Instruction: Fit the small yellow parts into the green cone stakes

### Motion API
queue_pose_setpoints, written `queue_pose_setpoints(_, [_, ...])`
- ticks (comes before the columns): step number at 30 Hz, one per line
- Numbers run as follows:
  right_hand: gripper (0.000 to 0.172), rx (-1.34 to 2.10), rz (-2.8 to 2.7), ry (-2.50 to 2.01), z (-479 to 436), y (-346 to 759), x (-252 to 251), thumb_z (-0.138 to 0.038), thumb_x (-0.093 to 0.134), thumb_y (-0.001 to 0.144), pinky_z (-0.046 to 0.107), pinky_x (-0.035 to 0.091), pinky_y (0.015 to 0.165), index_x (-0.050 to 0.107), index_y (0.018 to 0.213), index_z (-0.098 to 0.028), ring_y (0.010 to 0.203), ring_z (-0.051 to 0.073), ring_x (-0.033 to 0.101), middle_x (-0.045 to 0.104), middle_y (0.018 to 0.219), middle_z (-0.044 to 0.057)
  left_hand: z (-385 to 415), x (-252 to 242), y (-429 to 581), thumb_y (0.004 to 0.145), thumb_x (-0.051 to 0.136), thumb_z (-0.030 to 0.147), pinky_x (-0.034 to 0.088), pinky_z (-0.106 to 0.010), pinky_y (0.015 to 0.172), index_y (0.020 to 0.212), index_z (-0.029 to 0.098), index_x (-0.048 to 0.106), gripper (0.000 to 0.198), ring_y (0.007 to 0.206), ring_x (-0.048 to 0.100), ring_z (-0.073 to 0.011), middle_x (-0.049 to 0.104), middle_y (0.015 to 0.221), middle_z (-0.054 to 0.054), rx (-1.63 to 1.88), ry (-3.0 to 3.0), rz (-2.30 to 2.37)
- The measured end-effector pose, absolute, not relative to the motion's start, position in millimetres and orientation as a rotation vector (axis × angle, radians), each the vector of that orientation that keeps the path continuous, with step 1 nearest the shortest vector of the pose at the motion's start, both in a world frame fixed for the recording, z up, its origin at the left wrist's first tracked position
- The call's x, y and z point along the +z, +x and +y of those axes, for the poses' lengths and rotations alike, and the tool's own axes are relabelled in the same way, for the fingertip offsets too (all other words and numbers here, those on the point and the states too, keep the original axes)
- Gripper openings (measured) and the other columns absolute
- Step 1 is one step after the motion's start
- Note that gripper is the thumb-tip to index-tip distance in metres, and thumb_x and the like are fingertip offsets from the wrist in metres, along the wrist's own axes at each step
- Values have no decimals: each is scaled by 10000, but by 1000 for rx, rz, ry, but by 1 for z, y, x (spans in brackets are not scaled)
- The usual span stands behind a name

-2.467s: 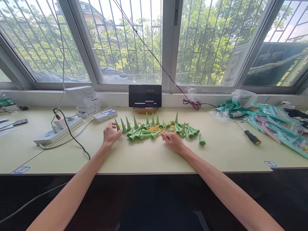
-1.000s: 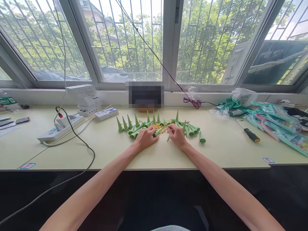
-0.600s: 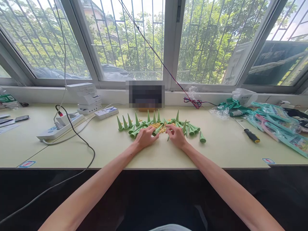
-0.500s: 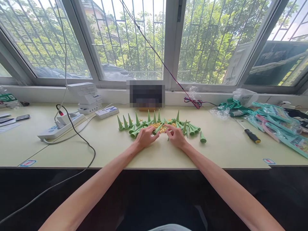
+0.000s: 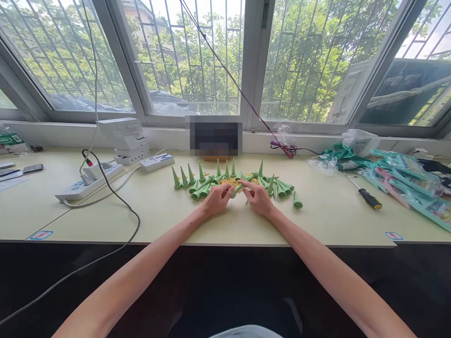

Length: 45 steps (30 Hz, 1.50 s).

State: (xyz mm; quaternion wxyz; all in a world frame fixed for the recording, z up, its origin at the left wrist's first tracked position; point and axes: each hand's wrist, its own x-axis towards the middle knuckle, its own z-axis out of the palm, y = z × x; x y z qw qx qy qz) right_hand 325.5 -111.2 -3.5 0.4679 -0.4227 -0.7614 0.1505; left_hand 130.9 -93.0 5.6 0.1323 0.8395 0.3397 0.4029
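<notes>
A heap of green plastic cones (image 5: 278, 189) lies on the pale table (image 5: 165, 220), some standing upright in a row (image 5: 181, 178), others on their sides. Small yellow pieces (image 5: 230, 181) lie in the middle of the heap. My left hand (image 5: 215, 200) is closed on a lying green cone (image 5: 238, 188) at the heap's near edge. My right hand (image 5: 259, 199) is right beside it, its fingertips pinched together at that cone's end; whether it grips the cone or some small piece is unclear.
A white power strip (image 5: 89, 184) with a black cable (image 5: 116, 202) lies at left, beside stacked white boxes (image 5: 127, 141). A screwdriver (image 5: 368, 198) and teal packets (image 5: 405, 180) lie at right. A dark screen (image 5: 215, 138) stands by the window sill.
My left hand came from the upright cones at the left to the middle of the heap and closed on a lying cone. My right hand shifted slightly towards it.
</notes>
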Motion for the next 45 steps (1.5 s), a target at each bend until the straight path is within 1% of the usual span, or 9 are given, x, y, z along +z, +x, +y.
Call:
queue_pose_setpoints(6, [362,386,-1816,-989,-110,325,-3,-279,454,926,276,463,609,647,1212,-168,570,123,512,698,1006,88,-93,10,133,977,352,417,328,-224,416,856,142,603,392,337,376,-82,472,440,42,995,2061,872])
queue_pose_setpoints(10, [354,393,-1811,-982,-110,325,-2,-287,458,935,295,485,645,647,1211,-172,649,152,572,699,1022,95,-91,11,132,962,376,451,250,-215,348,915,138,581,377,324,378,-59,619,625,-21,911,1861,744])
queue_pose_setpoints(14, [336,384,-1805,-981,-109,325,-3,-282,468,935,312,501,690,655,1194,-177,764,185,623,697,1039,104,-91,12,132,960,356,490,248,-218,343,859,136,583,432,333,388,-59,626,642,-29,882,1830,740])
queue_pose_setpoints(19, [333,392,-1811,-961,-108,325,-5,-268,461,939,311,507,718,643,1202,-177,869,202,641,687,1056,104,-91,11,131,943,432,496,321,-221,412,724,157,544,419,354,378,-70,477,447,36,875,1940,769])
queue_pose_setpoints(26, [309,392,-1821,-979,-109,325,-4,-293,467,938,288,493,648,641,1168,-182,691,150,599,675,1034,97,-93,14,130,921,457,508,392,-242,481,669,164,544,435,404,380,-84,436,444,42,925,2041,815])
queue_pose_setpoints(30, [405,452,-1776,-1011,-111,324,-3,-315,477,928,251,427,501,482,1316,-199,474,87,479,646,960,65,-94,17,129,911,475,495,374,-227,469,642,157,543,438,433,408,-83,464,479,30,1037,2088,892])
queue_pose_setpoints(36, [380,400,-1723,-1043,-108,325,-7,-288,467,917,254,414,512,421,1276,-174,455,85,458,616,897,39,-89,12,129,937,447,448,435,-247,514,647,180,471,395,411,443,-95,397,411,57,1163,1958,894])
queue_pose_setpoints(41, [190,127,-1856,-1184,-107,324,-11,-226,449,906,293,437,646,598,1010,-167,610,148,541,642,898,68,-89,12,131,951,427,420,504,-280,609,647,191,435,381,389,447,-96,394,373,71,1182,1932,853])
queue_pose_setpoints(45, [252,-7,-1963,-1271,-108,319,-13,-194,463,893,311,464,741,632,1077,-167,850,212,618,654,1042,104,-90,13,131,954,416,421,506,-280,626,643,194,427,385,393,460,-100,392,358,72,1179,1936,855])
